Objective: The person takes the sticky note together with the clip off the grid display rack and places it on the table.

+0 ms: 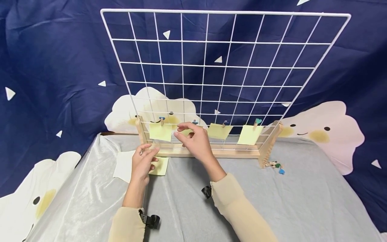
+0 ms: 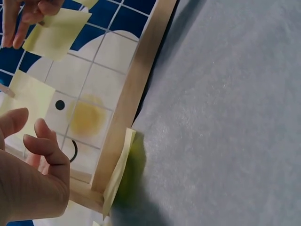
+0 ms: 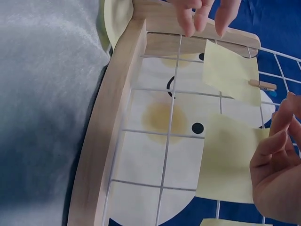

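Several yellow sticky notes hang along the low part of a white wire grid (image 1: 207, 41), held by small wooden clothespins. My right hand (image 1: 196, 143) is at the second note from the left (image 3: 228, 160), thumb and forefinger parted, partly covering that note in the head view. A blue-topped clothespin (image 1: 195, 122) shows just above the fingers. My left hand (image 1: 142, 163) hovers by the lower left corner of the stand, fingers loosely bent and holding nothing. Nearest it are the leftmost note (image 1: 160, 132) and a yellow sticky-note pad (image 1: 161, 166), partly hidden behind the hand.
The grid stands in a wooden base (image 1: 229, 153) on a grey cloth (image 1: 193, 208). Loose clothespins (image 1: 276, 165) with green and blue hearts lie by its right foot. A white sheet (image 1: 122, 165) lies left of the left hand. Behind hangs a dark blue curtain (image 1: 54, 43) with clouds.
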{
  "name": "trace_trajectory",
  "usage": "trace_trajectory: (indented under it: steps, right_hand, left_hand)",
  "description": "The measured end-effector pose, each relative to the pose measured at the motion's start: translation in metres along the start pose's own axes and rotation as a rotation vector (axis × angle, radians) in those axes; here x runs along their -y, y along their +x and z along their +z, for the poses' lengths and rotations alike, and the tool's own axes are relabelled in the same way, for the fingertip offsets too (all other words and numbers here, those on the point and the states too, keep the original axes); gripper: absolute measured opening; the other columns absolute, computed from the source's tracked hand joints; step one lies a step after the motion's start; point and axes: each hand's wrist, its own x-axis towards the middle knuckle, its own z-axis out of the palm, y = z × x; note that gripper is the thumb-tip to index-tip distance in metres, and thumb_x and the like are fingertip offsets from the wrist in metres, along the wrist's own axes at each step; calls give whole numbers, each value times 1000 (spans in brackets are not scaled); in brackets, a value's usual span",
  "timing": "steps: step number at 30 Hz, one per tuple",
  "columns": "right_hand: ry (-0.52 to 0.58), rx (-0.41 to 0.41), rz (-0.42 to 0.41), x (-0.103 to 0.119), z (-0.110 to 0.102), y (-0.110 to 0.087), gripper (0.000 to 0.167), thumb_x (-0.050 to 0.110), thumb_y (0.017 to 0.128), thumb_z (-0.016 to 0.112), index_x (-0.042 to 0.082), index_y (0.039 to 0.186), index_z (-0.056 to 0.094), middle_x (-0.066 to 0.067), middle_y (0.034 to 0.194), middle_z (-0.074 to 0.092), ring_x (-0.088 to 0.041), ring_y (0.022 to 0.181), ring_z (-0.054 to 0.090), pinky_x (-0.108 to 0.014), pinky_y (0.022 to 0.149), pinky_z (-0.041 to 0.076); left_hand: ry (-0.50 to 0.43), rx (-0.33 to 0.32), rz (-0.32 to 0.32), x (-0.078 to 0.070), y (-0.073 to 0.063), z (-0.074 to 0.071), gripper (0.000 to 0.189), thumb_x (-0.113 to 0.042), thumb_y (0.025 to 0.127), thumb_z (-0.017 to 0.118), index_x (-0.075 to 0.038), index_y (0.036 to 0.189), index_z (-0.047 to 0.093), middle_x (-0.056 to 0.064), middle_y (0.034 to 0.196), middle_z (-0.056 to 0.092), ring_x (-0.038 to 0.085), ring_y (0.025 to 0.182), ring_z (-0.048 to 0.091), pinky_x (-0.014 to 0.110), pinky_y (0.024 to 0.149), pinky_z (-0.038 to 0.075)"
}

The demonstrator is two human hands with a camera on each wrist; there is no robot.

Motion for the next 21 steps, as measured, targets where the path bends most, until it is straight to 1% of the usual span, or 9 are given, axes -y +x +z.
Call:
trace_trajectory:
  steps: [3, 5, 8, 11, 14, 18, 19, 20, 21]
  right_hand:
    - [-13, -6, -12, 2, 3, 4, 26, 11, 89, 78, 0, 113, 72, -8, 99, 74, -30, 53, 65, -24, 44, 45]
    - [-29, -9, -21, 3, 5, 6, 25, 11, 90, 77, 1, 112, 73, -7, 98, 74, -25, 51, 64, -25, 44, 47]
    - [-64, -13, -38, 4, 8, 9, 24, 12, 90, 77, 3, 111, 73, -5, 96, 74, -16, 50, 62, -25, 45, 48]
    - [-86, -21, -49, 6, 11, 12, 24, 14, 90, 77, 4, 111, 74, -3, 95, 75, -11, 51, 60, -25, 47, 47]
    - [-104, -40, -57, 7, 14, 15, 23, 14, 89, 77, 4, 110, 75, -2, 93, 75, -11, 51, 58, -24, 47, 46]
    - [-131, -56, -69, 11, 19, 20, 24, 15, 88, 78, 7, 110, 75, -1, 92, 75, -12, 50, 56, -25, 47, 45]
    - [-138, -59, -72, 12, 20, 21, 23, 15, 88, 78, 7, 110, 76, -1, 92, 75, -12, 50, 56, -25, 48, 44]
    - [-147, -61, -72, 13, 21, 22, 24, 16, 88, 78, 7, 110, 76, 0, 92, 75, -11, 51, 56, -23, 54, 44]
    - [-153, -64, -75, 14, 23, 23, 24, 16, 88, 79, 8, 110, 76, 0, 91, 75, -11, 50, 56, -23, 55, 44]
  left_hand:
    - [-34, -5, 9, 0, 1, 3, 49, -14, 93, 75, -5, 132, 47, -9, 88, 68, 4, 60, 61, 14, 42, 36]
    - [-52, -10, 16, -1, 1, 5, 48, -12, 93, 74, -4, 131, 46, -8, 90, 68, 4, 59, 61, 14, 41, 36]
    - [-64, -23, 17, -1, 1, 8, 47, -11, 93, 73, -4, 131, 47, -6, 95, 69, 4, 59, 60, 14, 41, 35]
    - [-62, -28, 12, -1, 2, 10, 44, -13, 94, 73, -6, 130, 49, -2, 102, 68, 4, 59, 60, 14, 41, 36]
    - [-57, -28, 8, -1, 2, 11, 42, -13, 94, 72, -8, 130, 49, 1, 108, 67, 5, 60, 60, 14, 41, 36]
    - [-62, -32, 3, -1, 4, 13, 45, -14, 95, 72, -5, 132, 48, 2, 108, 66, 5, 59, 60, 14, 41, 36]
    - [-65, -32, 2, -1, 4, 14, 47, -14, 95, 72, -4, 134, 47, 2, 108, 66, 5, 59, 60, 14, 41, 36]
    - [-70, -33, 1, -1, 4, 14, 48, -14, 95, 72, -3, 134, 47, 3, 107, 66, 5, 59, 60, 14, 41, 36]
    - [-76, -33, 0, -1, 5, 15, 48, -14, 95, 72, -3, 134, 47, 2, 107, 66, 5, 59, 61, 14, 41, 36]
